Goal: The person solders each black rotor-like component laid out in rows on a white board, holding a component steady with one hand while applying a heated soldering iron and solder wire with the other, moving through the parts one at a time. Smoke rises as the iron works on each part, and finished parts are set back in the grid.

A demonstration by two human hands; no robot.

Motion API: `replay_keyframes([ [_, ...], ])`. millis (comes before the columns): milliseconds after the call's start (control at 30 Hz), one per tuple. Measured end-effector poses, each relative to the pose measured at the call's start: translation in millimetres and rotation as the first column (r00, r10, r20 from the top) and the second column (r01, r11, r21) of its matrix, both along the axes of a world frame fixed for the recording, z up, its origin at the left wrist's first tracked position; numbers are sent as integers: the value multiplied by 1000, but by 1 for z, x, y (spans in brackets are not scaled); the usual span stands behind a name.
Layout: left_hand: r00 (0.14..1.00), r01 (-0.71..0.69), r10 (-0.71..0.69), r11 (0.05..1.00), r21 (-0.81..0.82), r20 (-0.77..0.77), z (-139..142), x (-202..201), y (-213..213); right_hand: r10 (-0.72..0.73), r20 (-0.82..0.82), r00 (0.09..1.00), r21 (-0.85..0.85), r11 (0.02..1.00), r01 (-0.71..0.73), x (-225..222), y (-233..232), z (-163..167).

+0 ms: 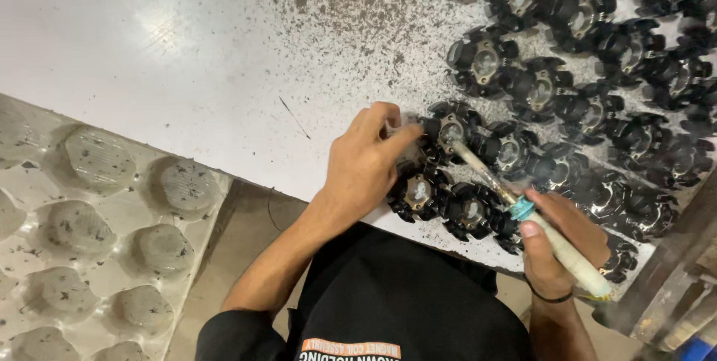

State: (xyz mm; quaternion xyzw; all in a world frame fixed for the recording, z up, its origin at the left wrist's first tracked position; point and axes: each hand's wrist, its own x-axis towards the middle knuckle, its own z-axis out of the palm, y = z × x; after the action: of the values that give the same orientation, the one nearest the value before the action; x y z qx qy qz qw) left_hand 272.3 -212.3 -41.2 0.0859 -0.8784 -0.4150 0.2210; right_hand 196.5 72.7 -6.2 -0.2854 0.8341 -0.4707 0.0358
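hands (448,204) on black part (450,128), brush (523,208), empty moulded tray (104,241)

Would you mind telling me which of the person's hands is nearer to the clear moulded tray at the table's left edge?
Left. The left hand rests on a black round part mid-table, still apart from the moulded tray. The right hand holds a pen-like tool farther right.
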Motion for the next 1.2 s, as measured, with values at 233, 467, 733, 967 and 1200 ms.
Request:
replay_keyframes([
  [233, 998, 12, -16, 998, -61, -60, -10, 1, 1, 2, 48, 999, 43, 999, -4, 10, -9, 9],
  [467, 993, 98, -102, 993, -61, -66, -13, -3, 3, -1, 61, 998, 131, 991, -7, 10, -41, 43],
  [733, 990, 122, -124, 992, -35, -63, -10, -7, 11, 99, 57, 993, 290, 950, -111, 2, -61, 85],
  [967, 997, -19, 18, 1000, -7, -74, 3, 37, -3, 46, 332, 942, -296, 953, 57, 7, -16, 26],
  [1200, 999, 34, -33, 999, 17, -19, 0, 73, 6, 170, 74, 983, 2, 985, -171, 73, 26, 2],
])
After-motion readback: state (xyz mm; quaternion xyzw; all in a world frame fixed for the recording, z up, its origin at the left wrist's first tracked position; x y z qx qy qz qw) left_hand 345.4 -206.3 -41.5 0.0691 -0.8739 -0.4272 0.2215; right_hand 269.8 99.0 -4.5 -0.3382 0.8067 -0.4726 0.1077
